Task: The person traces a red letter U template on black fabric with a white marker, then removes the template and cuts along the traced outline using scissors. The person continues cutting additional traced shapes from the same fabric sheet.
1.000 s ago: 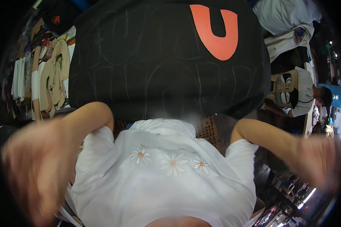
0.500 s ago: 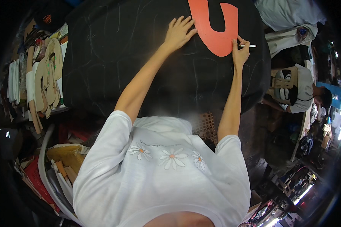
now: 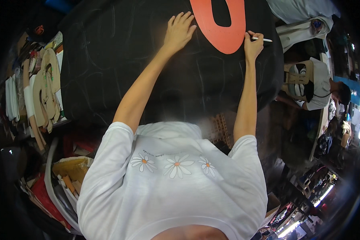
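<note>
An orange-red U-shaped template (image 3: pixel 227 39) lies on black material (image 3: pixel 148 86) that carries several pale drawn outlines. At the template's right edge, my right hand (image 3: pixel 253 46) is closed on a slim white marking pen (image 3: pixel 263 39), whose back end sticks out to the right; its tip is hidden by the fingers. My left hand (image 3: pixel 179 33) rests on the black material beside the template's left edge, fingers stretched and spread, holding nothing. The far part of the template runs out of the picture at the top.
Tan cut pieces (image 3: pixel 48 90) and rolled white sheets (image 3: pixel 12 96) are stacked to the left. A yellowish box (image 3: pixel 72 170) of scraps stands lower left. On the right, another person (image 3: pixel 318 84) is beside a long bench (image 3: pixel 318 136).
In the picture, the template has shifted a little up and left, now showing a closed-looking curve. My left hand has moved left, slightly away from it; my right hand still holds the pen.
</note>
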A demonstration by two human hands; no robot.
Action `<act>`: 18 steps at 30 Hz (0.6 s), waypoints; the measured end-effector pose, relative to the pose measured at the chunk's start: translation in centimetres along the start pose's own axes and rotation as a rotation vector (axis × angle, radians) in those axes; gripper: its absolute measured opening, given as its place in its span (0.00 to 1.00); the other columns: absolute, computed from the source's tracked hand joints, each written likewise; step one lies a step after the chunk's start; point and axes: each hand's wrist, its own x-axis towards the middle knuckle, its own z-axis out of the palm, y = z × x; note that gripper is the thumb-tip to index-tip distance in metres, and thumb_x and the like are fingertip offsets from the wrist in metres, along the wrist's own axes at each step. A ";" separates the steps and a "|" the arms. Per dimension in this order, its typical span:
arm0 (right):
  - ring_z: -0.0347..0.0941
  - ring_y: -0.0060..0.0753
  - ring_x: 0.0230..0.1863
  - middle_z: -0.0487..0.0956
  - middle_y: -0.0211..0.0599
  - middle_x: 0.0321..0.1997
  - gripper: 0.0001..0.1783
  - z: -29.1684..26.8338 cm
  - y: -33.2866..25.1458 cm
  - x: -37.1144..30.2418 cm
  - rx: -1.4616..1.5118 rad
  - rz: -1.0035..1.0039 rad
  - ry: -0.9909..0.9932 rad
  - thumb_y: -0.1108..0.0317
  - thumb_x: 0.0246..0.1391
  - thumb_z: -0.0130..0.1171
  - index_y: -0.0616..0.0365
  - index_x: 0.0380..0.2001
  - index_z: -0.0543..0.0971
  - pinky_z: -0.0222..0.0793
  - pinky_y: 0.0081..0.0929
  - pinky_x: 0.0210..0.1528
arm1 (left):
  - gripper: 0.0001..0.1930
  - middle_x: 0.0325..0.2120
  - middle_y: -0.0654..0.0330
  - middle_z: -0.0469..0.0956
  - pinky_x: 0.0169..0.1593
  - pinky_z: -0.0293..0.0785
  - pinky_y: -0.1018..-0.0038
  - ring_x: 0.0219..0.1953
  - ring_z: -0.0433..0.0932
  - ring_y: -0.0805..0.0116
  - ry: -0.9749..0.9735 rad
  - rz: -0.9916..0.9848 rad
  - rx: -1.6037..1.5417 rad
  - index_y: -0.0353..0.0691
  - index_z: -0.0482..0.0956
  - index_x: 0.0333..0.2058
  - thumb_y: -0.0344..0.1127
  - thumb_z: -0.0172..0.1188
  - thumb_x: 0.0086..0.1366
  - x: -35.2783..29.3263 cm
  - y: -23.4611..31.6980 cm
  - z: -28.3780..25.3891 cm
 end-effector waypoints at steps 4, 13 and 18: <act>0.78 0.43 0.29 0.82 0.34 0.27 0.14 1.9 0.6 3.1 -0.177 0.070 -0.032 0.64 0.40 0.65 0.56 0.25 0.71 0.69 0.39 0.38 | 0.18 0.61 0.58 0.63 0.66 0.46 0.55 0.65 0.55 0.59 0.019 -0.024 -0.033 0.50 0.73 0.54 0.36 0.48 0.65 0.3 -0.4 -0.1; 0.75 0.43 0.23 0.75 0.33 0.17 0.13 2.1 1.1 1.9 -0.087 0.015 0.026 0.66 0.40 0.63 0.57 0.23 0.69 0.68 0.36 0.31 | 0.19 0.61 0.61 0.63 0.67 0.43 0.56 0.66 0.54 0.60 -0.033 -0.022 -0.098 0.50 0.76 0.52 0.35 0.52 0.61 0.3 -0.9 -0.4; 0.75 0.43 0.22 0.74 0.34 0.17 0.13 2.0 0.6 1.5 -0.050 -0.009 0.052 0.67 0.40 0.63 0.58 0.23 0.69 0.69 0.36 0.31 | 0.18 0.61 0.61 0.64 0.67 0.42 0.56 0.66 0.55 0.61 -0.059 -0.043 -0.124 0.50 0.78 0.50 0.35 0.51 0.61 0.2 -1.0 -0.5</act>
